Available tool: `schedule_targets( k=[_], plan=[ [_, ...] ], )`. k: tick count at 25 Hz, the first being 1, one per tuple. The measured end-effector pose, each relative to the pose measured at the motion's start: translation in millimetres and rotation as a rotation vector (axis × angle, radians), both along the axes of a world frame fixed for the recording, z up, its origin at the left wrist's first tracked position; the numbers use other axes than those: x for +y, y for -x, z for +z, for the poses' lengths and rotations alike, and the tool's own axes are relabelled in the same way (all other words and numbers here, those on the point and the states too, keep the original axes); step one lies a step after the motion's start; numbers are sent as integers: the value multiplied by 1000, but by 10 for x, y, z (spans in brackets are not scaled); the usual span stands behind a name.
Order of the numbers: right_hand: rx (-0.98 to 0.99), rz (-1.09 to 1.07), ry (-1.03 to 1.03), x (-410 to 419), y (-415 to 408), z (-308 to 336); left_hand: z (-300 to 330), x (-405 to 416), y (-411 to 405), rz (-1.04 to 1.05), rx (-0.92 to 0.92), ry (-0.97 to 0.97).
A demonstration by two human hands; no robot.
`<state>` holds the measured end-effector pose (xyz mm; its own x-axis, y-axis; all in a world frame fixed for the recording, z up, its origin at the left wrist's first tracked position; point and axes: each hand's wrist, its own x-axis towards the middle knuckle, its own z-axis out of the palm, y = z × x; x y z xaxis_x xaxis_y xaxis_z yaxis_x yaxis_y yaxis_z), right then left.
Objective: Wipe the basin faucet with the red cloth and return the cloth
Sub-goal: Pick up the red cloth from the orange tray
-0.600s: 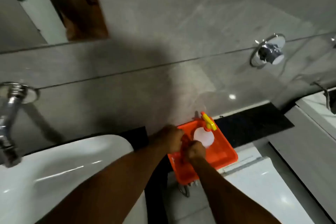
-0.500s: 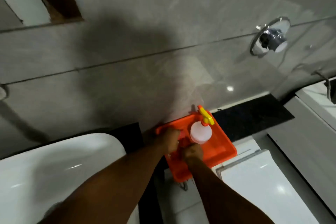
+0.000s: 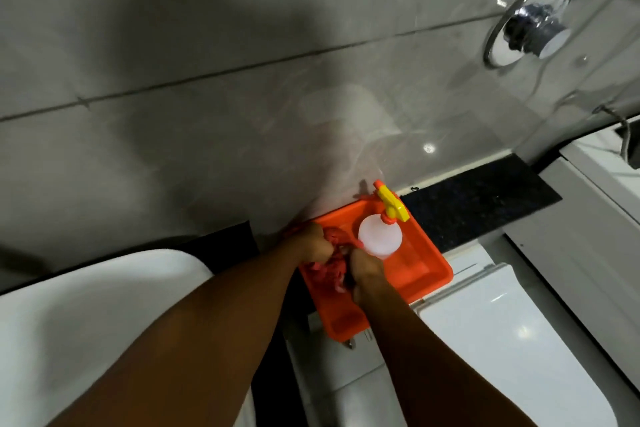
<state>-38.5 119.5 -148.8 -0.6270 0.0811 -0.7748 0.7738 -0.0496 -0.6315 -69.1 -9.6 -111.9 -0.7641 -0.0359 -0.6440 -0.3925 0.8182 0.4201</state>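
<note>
The red cloth point(image 3: 331, 270) lies bunched in the left half of an orange tray point(image 3: 427, 269) that rests on top of a white cistern. My left hand point(image 3: 310, 246) grips the cloth's upper part and my right hand point(image 3: 365, 270) grips its right side; both hands are inside the tray. A white spray bottle point(image 3: 380, 236) with a yellow and orange trigger stands upright in the tray, just right of my hands. The white basin point(image 3: 104, 305) fills the lower left. Its faucet is out of frame.
A grey tiled wall rises behind the tray, with a chrome wall valve point(image 3: 530, 24) at the upper right. A black ledge point(image 3: 481, 204) runs along the wall's foot. The white toilet lid point(image 3: 512, 340) lies below the tray.
The view has swung right and down, so the faucet at the left has left the frame. Both hands stay in the tray on the cloth, which now shows more between them.
</note>
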Motion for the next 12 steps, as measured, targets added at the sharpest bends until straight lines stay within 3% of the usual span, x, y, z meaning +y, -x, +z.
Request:
schedule_targets(
  k=[4,7,9,12],
  plan=[
    [209,29,5,-76,-62,1204,852,-244,-240,415,-7,-492],
    [312,120,277,-196,10,2037,1628,-533,-393,687,162,-829],
    [340,239,455,-418,-82,2703,2306,-876,-633,669,286,-913],
    [415,406,550,-860,-217,3472,3133,-1425,-1001,578,337,-969]
  ],
)
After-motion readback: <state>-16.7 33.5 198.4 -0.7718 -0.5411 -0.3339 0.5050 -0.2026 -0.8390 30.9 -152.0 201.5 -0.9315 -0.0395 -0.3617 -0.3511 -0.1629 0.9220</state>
